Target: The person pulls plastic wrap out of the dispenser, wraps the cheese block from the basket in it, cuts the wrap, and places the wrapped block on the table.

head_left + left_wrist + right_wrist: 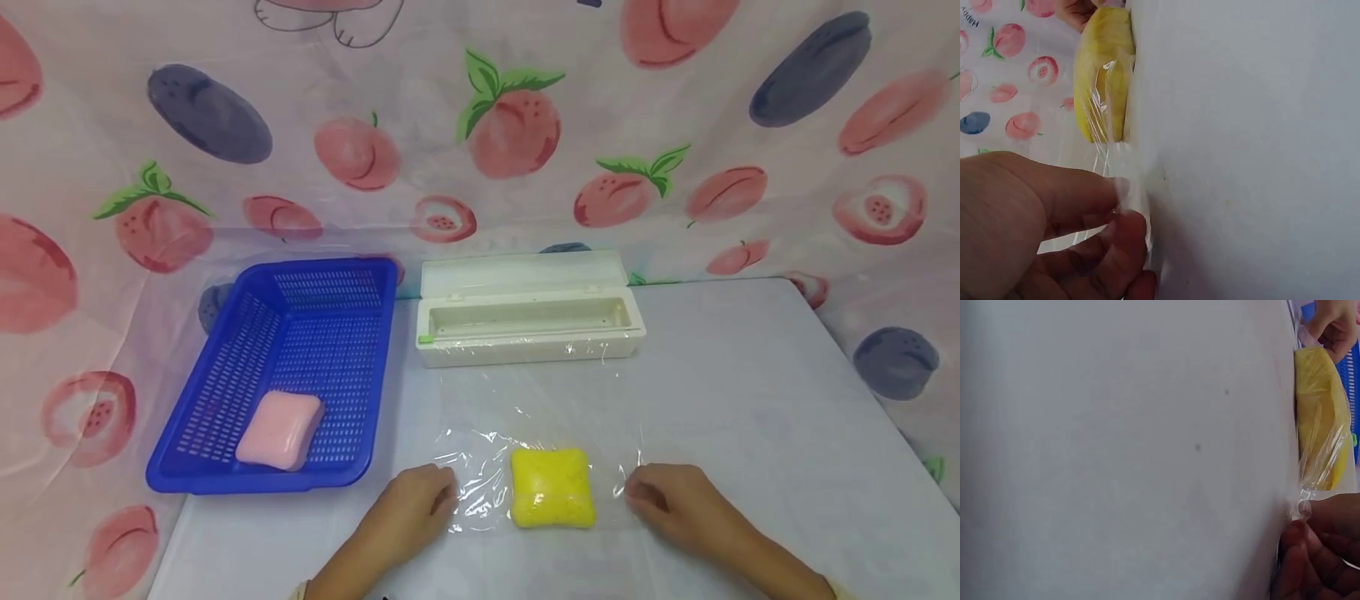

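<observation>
A sheet of clear cling film (480, 400) stretches from the front of the white dispenser box over a yellow pillow-shaped block (552, 488). My left hand (416, 508) pinches the film's near left corner between thumb and fingers, beside the block. On the other side, my right hand (678, 504) grips the near right part of the film, gathered into a small bunch (1302, 503) in the right wrist view. Wrinkles run from both hands toward the block, which rests on the white tabletop (750, 400) under the film.
The white film dispenser (532, 350) stands at the back with its lid (525, 275) raised and a green slider (426, 339) at its left end. To the left, a blue plastic basket (378, 375) holds a pink pillow-shaped block (277, 427). A fruit-print curtain (300, 100) hangs behind.
</observation>
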The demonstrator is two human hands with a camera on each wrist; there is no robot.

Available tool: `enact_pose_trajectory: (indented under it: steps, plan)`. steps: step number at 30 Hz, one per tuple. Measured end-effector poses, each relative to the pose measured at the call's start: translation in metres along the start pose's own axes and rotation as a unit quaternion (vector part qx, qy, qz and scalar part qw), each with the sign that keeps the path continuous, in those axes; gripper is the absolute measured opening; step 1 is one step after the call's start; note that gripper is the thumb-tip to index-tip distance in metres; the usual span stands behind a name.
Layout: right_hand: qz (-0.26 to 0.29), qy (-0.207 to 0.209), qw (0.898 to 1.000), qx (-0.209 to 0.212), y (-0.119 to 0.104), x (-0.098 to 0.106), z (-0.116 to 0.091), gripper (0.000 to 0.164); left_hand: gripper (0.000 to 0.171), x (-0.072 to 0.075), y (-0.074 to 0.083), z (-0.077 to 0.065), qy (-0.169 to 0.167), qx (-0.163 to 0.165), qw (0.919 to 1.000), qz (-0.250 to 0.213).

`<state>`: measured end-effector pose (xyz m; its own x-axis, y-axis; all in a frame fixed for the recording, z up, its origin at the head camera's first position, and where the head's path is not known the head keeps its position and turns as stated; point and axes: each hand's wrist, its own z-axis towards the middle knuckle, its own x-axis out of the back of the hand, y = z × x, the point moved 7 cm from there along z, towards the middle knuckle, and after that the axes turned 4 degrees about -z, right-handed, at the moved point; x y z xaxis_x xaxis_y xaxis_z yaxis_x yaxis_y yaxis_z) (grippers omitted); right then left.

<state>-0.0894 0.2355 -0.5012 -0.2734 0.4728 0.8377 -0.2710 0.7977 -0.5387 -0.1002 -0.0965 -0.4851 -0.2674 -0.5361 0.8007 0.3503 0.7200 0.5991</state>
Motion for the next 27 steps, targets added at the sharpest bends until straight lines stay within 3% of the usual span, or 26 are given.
enact_pose_trajectory:
  steps: [2, 4, 6, 8, 10, 12, 14, 16, 18, 23, 27]
  plan:
    - [-0.025, 0.027, 0.999, 0.004, -0.002, 0.004, -0.003, 0.011, 0.015, 0.003, 0.002, -0.001, -0.005, 0.008, 1.0000, 0.001]
    - [-0.058, 0.055, 0.997, -0.003, -0.006, 0.009, -0.007, 0.018, 0.008, 0.008, 0.003, -0.004, -0.008, 0.024, 0.9993, -0.027]
    - [-0.107, 0.072, 0.992, -0.008, -0.014, 0.012, -0.013, 0.026, 0.017, 0.016, 0.007, -0.007, 0.008, 0.037, 0.9983, -0.044]
    - [-0.168, 0.074, 0.983, 0.012, -0.026, 0.012, -0.017, 0.041, 0.029, 0.022, 0.019, -0.011, 0.032, 0.019, 0.9991, -0.017]
    - [-0.222, 0.064, 0.970, 0.073, -0.043, 0.007, -0.020, 0.058, 0.042, 0.019, 0.039, -0.014, 0.041, -0.028, 0.9964, 0.069]
    - [-0.263, 0.042, 0.954, 0.139, -0.056, -0.002, -0.022, 0.070, 0.051, 0.004, 0.061, -0.017, 0.023, -0.097, 0.9792, 0.177]
    - [-0.292, 0.027, 0.935, 0.198, -0.065, -0.012, -0.023, 0.077, 0.059, -0.019, 0.078, -0.019, -0.024, -0.162, 0.9535, 0.253]
    - [-0.307, 0.012, 0.926, 0.220, -0.068, -0.021, -0.022, 0.078, 0.064, -0.041, 0.085, -0.020, -0.077, -0.193, 0.9332, 0.294]
    - [-0.316, -0.003, 0.922, 0.225, -0.066, -0.028, -0.021, 0.079, 0.067, -0.056, 0.085, -0.020, -0.099, -0.200, 0.9191, 0.325]
    - [-0.321, -0.015, 0.919, 0.230, -0.064, -0.033, -0.020, 0.080, 0.073, -0.069, 0.080, -0.018, -0.091, -0.191, 0.9047, 0.370]
    - [-0.325, -0.009, 0.915, 0.240, -0.064, -0.032, -0.021, 0.080, 0.074, -0.069, 0.079, -0.018, -0.084, -0.187, 0.9050, 0.373]
